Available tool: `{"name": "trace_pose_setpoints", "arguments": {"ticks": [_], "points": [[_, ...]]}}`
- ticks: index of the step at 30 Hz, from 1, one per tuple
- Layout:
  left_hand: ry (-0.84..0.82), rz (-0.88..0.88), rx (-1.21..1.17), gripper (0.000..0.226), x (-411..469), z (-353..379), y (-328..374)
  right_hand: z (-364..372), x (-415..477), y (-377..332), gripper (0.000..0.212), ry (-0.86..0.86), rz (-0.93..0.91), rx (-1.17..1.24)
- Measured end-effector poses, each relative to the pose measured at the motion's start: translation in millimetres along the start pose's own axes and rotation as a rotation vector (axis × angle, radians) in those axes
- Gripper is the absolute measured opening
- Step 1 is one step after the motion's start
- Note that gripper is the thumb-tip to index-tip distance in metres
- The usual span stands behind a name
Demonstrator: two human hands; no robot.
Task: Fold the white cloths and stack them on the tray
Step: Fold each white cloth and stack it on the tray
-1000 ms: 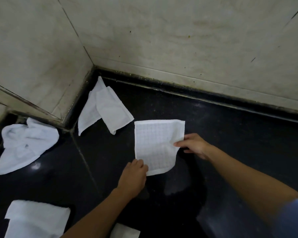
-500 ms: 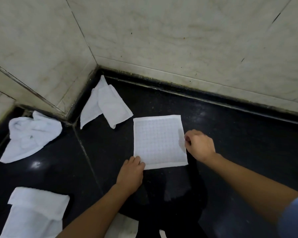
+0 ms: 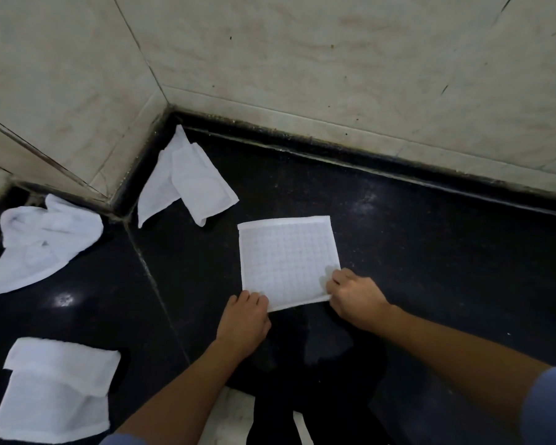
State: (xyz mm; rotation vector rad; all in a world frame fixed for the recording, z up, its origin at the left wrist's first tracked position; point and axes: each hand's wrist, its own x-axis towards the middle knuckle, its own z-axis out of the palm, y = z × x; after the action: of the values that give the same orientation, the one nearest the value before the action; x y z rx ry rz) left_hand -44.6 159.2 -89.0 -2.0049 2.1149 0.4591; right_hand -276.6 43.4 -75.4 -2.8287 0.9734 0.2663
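Observation:
A white waffle-weave cloth lies flat and square on the black floor. My left hand pinches its near left corner. My right hand grips its near right corner, fingers curled over the edge. Other white cloths lie around: one loosely folded in the wall corner, one crumpled at the left, one roughly folded at the lower left. No tray is in view.
Pale tiled walls meet the black floor in a corner behind the cloths. A floor joint runs toward me. A white patch shows at the bottom edge between my arms.
The cloth's near right corner, lifted a second ago, now lies flat. My right hand slid down the right edge to that corner. My left hand stayed at the near left corner.

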Motion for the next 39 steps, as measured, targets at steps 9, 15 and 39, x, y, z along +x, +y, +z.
{"name": "trace_pose_setpoints", "arguments": {"ticks": [9, 15, 39], "points": [[-0.161, 0.038, -0.300, 0.012, -23, -20, -5, -24, -20, 13, 0.018, -0.514, 0.143, 0.398], [-0.025, -0.203, -0.670, 0.010, 20, -74, -44, -56, 14, 53, 0.016, -0.297, 0.395, 0.603], [0.253, -0.166, -0.370, 0.005, 108, -61, -36, -36, 60, 32, 0.022, 0.005, 0.469, 0.309]]}}
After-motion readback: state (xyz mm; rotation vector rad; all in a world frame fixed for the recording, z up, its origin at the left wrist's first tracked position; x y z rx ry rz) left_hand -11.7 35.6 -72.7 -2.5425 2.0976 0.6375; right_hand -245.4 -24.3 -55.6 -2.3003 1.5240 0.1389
